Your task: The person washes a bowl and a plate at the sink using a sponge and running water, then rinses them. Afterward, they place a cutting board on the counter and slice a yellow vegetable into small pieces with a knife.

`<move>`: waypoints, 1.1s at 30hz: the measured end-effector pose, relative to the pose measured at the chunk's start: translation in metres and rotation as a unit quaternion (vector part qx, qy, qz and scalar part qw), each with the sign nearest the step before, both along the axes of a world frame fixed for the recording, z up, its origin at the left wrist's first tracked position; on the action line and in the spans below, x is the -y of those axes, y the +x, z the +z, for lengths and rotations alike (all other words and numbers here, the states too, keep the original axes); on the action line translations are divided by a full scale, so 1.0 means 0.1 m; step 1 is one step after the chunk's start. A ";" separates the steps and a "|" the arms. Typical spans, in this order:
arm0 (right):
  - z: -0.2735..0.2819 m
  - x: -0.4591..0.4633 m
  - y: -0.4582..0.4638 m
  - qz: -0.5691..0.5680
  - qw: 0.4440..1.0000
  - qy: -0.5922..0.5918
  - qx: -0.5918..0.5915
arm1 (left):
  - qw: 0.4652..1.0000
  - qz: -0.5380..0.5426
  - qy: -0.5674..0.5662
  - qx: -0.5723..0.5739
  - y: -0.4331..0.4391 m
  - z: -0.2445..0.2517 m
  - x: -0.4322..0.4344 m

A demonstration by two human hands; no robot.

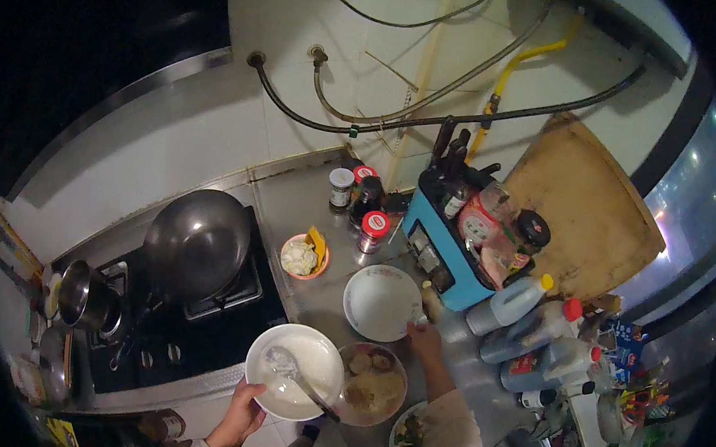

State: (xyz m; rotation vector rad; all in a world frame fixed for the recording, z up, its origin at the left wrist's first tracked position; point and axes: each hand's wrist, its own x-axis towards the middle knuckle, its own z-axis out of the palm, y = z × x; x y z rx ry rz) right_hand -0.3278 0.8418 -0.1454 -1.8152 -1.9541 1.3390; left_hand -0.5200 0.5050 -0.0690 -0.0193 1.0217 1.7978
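My left hand (pixel 240 418) grips the side of a white bowl (pixel 333 350), thumb at the rim. White liquid or batter fills part of the bowl, and a dark-handled metal ladle (pixel 309 391) rests in it. With my right hand (pixel 424 341) I hold the near right rim of a white plate (pixel 384 302) with a faint pattern; nothing lies on it. Partly under the bowl is a plate (pixel 404 389) with round pieces and a pale brown food. Below my right forearm, a dish of food with greens (pixel 407 438) is partly hidden by the sleeve.
To the left, a wok (pixel 200 244) and a small saucepan (pixel 80 295) stand on the black gas hob (pixel 202 352). Seasoning jars (pixel 373 230) and a small orange bowl (pixel 326 264) sit behind. A blue knife rack (pixel 439 253), wooden board (pixel 586 213) and several large bottles (pixel 530 329) occupy the right.
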 end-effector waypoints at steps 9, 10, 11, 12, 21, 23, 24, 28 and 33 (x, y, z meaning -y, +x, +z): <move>-0.27 0.06 0.03 -0.047 0.987 0.153 -0.002 | 0.997 -0.063 0.026 -0.022 -0.49 -0.44 -0.69; -0.18 0.14 0.11 -0.050 0.982 0.179 -0.015 | 0.998 -0.060 0.018 -0.013 -0.51 -0.47 -0.75; -0.05 0.21 0.20 -0.062 0.979 0.193 -0.025 | 0.998 -0.064 -0.002 -0.006 -0.53 -0.50 -0.80; 0.11 0.30 0.32 -0.088 0.980 0.167 -0.058 | 0.997 -0.074 0.004 -0.006 -0.54 -0.53 -0.86; 1.77 1.44 1.33 -0.276 0.901 0.138 -0.305 | 0.985 -0.166 -0.001 0.048 -0.65 -0.91 -1.45; 2.07 1.65 1.48 -0.307 0.880 0.165 -0.323 | 0.981 -0.184 -0.013 0.062 -0.69 -1.03 -1.59; 2.19 1.73 1.59 -0.318 0.879 0.175 -0.310 | 0.976 -0.213 -0.013 0.041 -0.70 -1.07 -1.65; 2.64 2.09 1.88 -0.361 0.843 0.230 -0.325 | 0.966 -0.252 -0.005 0.064 -0.79 -1.19 -1.96; 2.99 2.46 2.22 -0.363 0.836 0.341 -0.229 | 0.959 -0.252 -0.074 0.103 -0.95 -1.26 -2.34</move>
